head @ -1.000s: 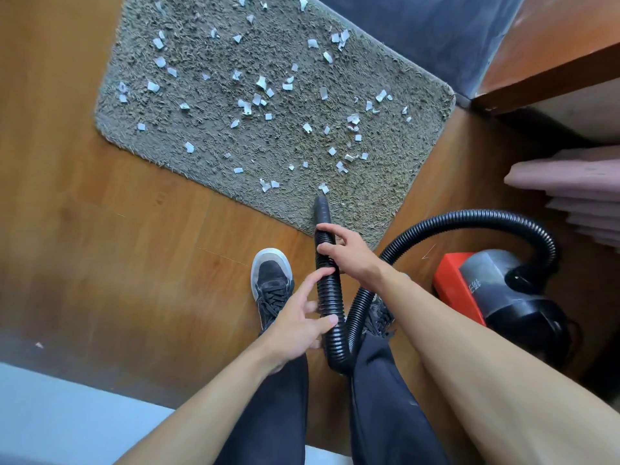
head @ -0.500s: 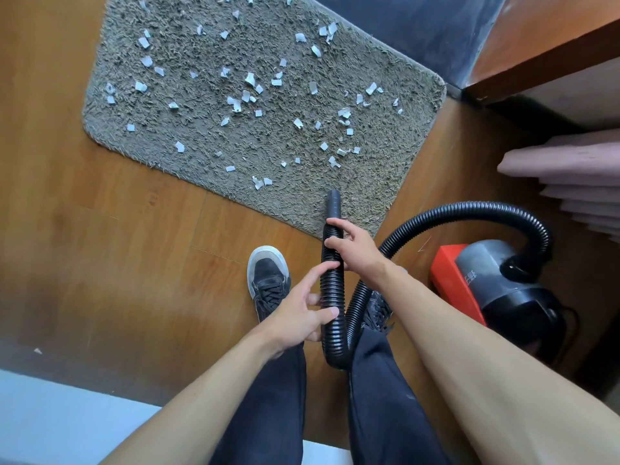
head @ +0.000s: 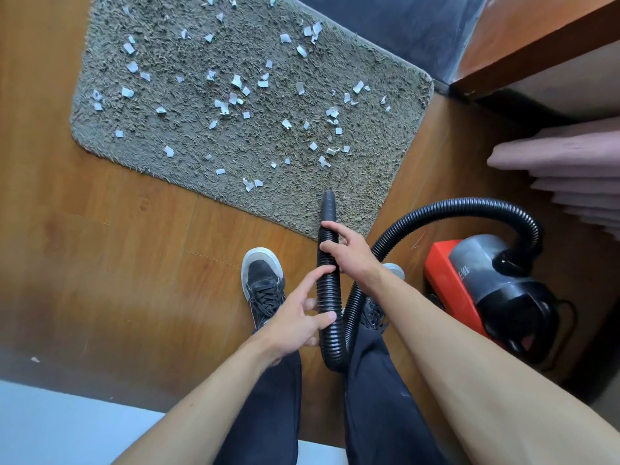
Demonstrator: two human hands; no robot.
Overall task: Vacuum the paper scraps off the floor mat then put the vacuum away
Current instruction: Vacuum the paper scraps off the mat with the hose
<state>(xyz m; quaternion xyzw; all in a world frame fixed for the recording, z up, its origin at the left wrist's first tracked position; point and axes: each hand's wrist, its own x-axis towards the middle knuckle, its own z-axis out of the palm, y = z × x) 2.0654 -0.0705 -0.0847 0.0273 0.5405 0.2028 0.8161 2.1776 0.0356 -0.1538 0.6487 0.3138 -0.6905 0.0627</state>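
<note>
Standing at the near edge of the mat (head: 188, 182), the person holds the black ribbed hose (head: 328, 297) in both hands. The right hand (head: 350, 255) grasps the hose just behind the smooth nozzle (head: 328, 204), with the fingers wrapped across its front. The left hand (head: 295, 322) holds the hose lower down, farther from the mat. Its forefinger lies curved across the ribs and its thumb presses the side. The other fingers are spread and partly hidden behind the hose.

The nozzle lies over the near edge of the mat, towards its right corner. Contact with the pile cannot be confirmed. Paper scraps (head: 236, 81) lie scattered over most of the mat, the closest just beyond the nozzle.

Below the hands the hose loops, then arcs off to the right of the mat to the vacuum (head: 486, 280). This red, grey and black canister stands on the wooden floor (head: 117, 246), clear of the mat's right corner. One dark shoe (head: 263, 286) stands just short of the mat's near edge.
</note>
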